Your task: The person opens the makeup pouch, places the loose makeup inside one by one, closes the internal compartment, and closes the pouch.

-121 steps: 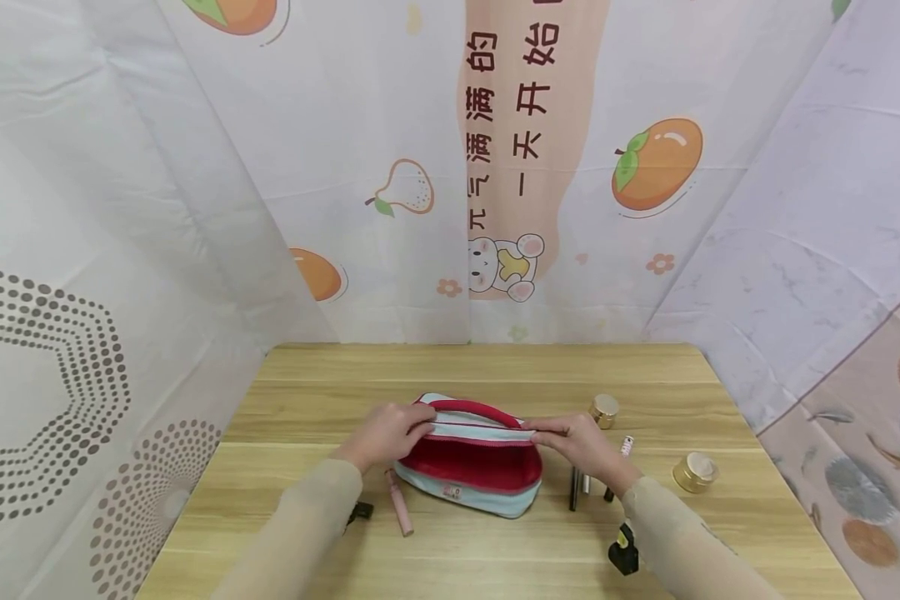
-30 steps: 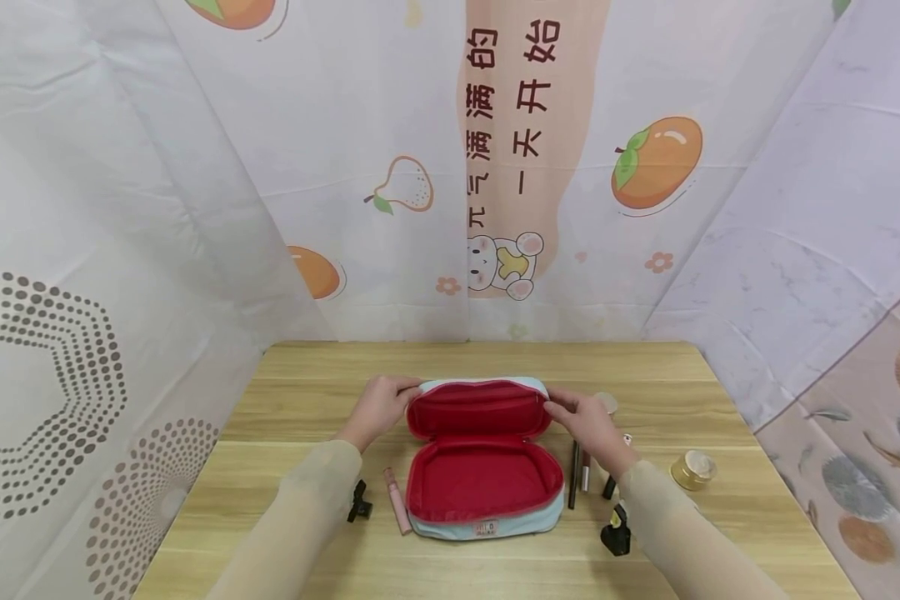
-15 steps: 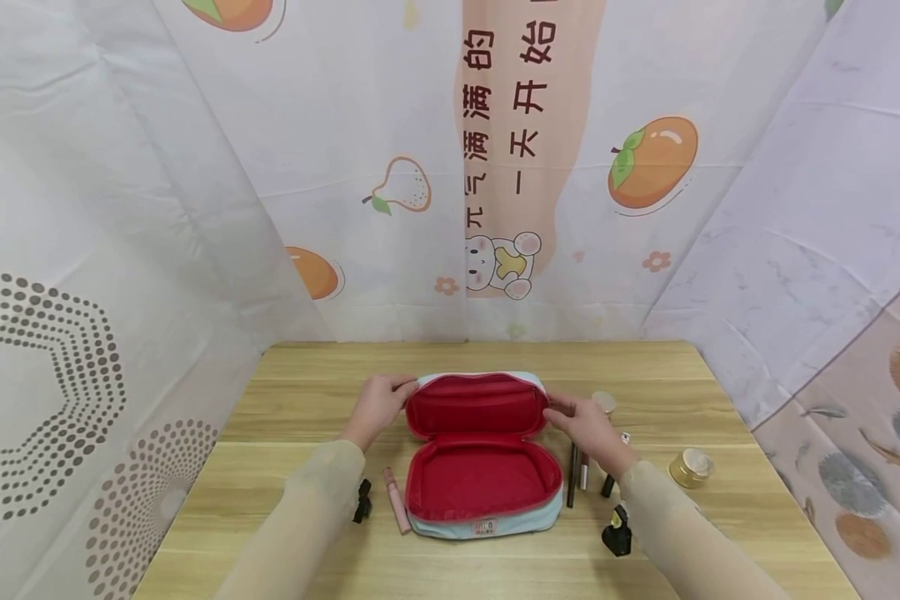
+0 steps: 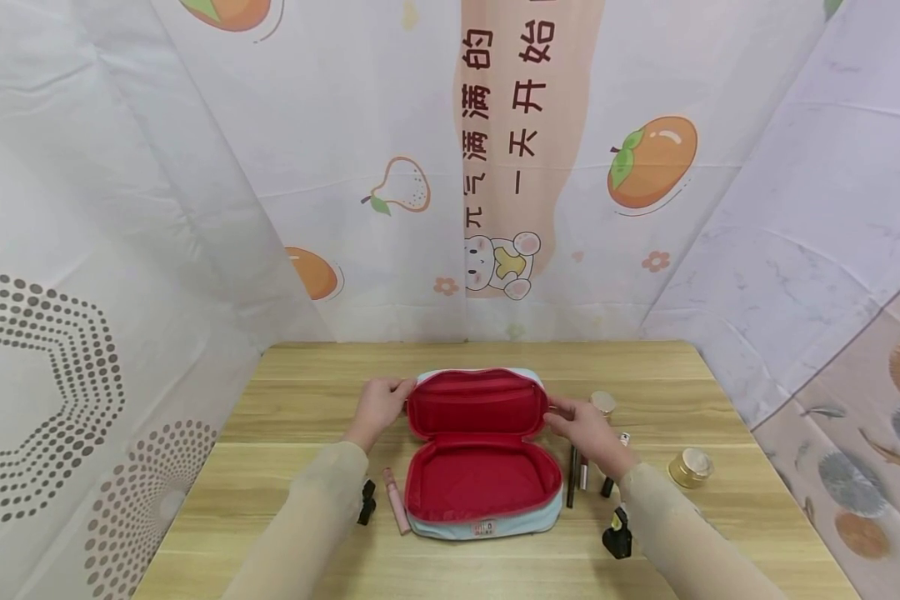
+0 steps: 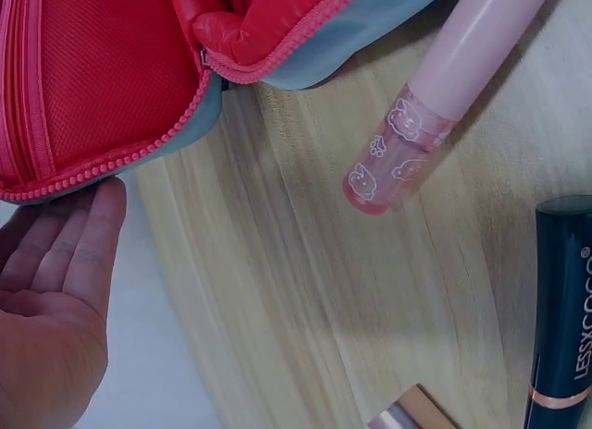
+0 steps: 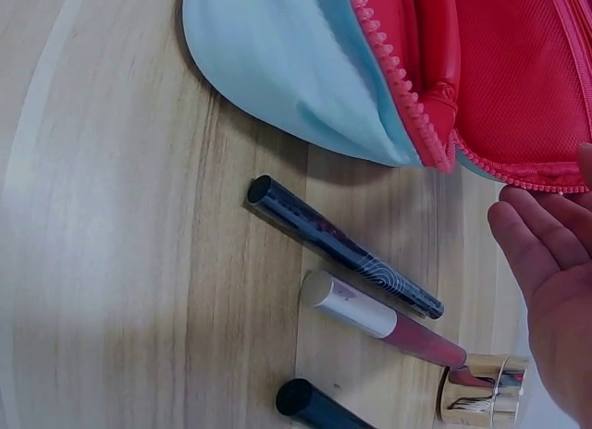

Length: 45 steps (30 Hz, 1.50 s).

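Note:
A light-blue cosmetic bag [image 4: 521, 523] with a red lining lies unzipped on the table, its lid [image 4: 477, 410] standing back and its lower compartment bare. My left hand [image 4: 378, 406] holds the lid's left corner; in the left wrist view, its fingers [image 5: 79, 244] reach behind the zipper edge. At the opposite corner my right hand [image 4: 588, 432] pinches the lid, with fingers [image 6: 541, 226] behind it and the thumb at the front. A pink lip gloss tube [image 4: 397, 502] lies close along the bag's left side.
Right of the bag lie a slim black pen-like tube [image 6: 342, 249], a lip gloss [image 6: 379, 323] and another black tube [image 6: 314, 406]. Two gold-coloured jars [image 4: 692, 467] stand farther right. A small black-and-yellow item [image 4: 617, 536] sits by the right sleeve, a dark tube [image 5: 560, 309] by the left.
Four seconds ago the lid was low over the compartment; both hands have since swung it up and back, showing the red lining. Over the last second it has tilted slightly farther back.

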Tool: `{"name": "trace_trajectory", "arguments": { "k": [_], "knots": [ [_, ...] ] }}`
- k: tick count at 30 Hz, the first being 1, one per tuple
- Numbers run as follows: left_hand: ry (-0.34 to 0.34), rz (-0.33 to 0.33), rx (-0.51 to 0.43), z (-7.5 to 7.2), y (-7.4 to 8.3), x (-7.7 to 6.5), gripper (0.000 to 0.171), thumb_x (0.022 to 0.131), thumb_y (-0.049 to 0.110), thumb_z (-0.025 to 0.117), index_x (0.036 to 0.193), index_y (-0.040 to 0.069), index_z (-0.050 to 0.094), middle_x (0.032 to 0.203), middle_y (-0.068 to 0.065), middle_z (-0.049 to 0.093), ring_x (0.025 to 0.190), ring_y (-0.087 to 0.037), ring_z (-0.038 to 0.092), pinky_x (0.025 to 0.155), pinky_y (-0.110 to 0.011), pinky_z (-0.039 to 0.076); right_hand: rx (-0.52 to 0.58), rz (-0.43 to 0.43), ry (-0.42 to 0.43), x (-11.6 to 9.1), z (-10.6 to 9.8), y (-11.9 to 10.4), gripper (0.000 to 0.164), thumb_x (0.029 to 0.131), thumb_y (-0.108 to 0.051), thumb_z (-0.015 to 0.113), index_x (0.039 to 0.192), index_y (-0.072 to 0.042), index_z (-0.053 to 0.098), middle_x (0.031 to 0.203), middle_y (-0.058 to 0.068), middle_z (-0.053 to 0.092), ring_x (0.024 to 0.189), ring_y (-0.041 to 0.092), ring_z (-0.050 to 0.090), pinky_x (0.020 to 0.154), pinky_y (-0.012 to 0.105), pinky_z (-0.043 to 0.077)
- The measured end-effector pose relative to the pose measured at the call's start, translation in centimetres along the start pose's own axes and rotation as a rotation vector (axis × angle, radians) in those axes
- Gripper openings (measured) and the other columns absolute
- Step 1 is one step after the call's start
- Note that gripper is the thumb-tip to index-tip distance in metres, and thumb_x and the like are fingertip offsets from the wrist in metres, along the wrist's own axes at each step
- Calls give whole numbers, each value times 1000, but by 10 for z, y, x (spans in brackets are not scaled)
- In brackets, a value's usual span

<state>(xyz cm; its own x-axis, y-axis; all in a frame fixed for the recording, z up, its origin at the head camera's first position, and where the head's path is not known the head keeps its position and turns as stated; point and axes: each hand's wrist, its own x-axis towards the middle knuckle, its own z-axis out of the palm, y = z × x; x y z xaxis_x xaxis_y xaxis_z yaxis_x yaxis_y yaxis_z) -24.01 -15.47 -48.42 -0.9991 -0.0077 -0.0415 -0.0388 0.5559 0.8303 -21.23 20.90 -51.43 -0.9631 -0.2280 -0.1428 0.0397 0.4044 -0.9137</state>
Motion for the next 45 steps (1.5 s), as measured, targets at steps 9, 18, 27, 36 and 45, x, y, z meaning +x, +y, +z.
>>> {"name": "trace_trajectory", "arguments": {
  "k": [9,18,27,36,45],
  "knots": [
    [-54,-42,-239,1,-5,-1,41,102,33,64,125,0,72,118,-17,73,98,-24,75,90,-45,60,47,-9,-23,-3,0,-2,45,106,-12,56,149,0,50,139,22,62,125,37,63,103,50,51],
    [-82,-30,-223,1,-8,1,42,102,32,66,133,5,68,128,-15,70,105,-23,73,90,-42,60,109,-18,-41,-2,0,1,44,106,-11,56,148,1,50,141,23,60,127,37,61,103,49,52],
    [-77,-18,-194,2,-3,1,41,104,31,62,135,3,66,128,-17,69,105,-24,73,86,-36,61,155,-13,-53,-3,0,2,44,106,-9,56,148,1,50,138,24,61,127,38,60,104,50,50],
    [-72,-21,-186,3,-2,0,41,104,31,62,134,3,66,129,-18,69,103,-24,73,87,-39,61,156,-2,-48,-4,0,1,44,106,-9,56,148,1,50,138,24,61,128,38,60,104,49,51],
    [-102,-27,-243,1,-1,-2,45,98,23,72,138,4,64,128,-16,69,109,-25,71,91,-44,59,114,4,-40,-5,-1,-2,44,106,-12,55,149,1,50,137,23,63,124,37,63,103,49,52]
  ]
}}
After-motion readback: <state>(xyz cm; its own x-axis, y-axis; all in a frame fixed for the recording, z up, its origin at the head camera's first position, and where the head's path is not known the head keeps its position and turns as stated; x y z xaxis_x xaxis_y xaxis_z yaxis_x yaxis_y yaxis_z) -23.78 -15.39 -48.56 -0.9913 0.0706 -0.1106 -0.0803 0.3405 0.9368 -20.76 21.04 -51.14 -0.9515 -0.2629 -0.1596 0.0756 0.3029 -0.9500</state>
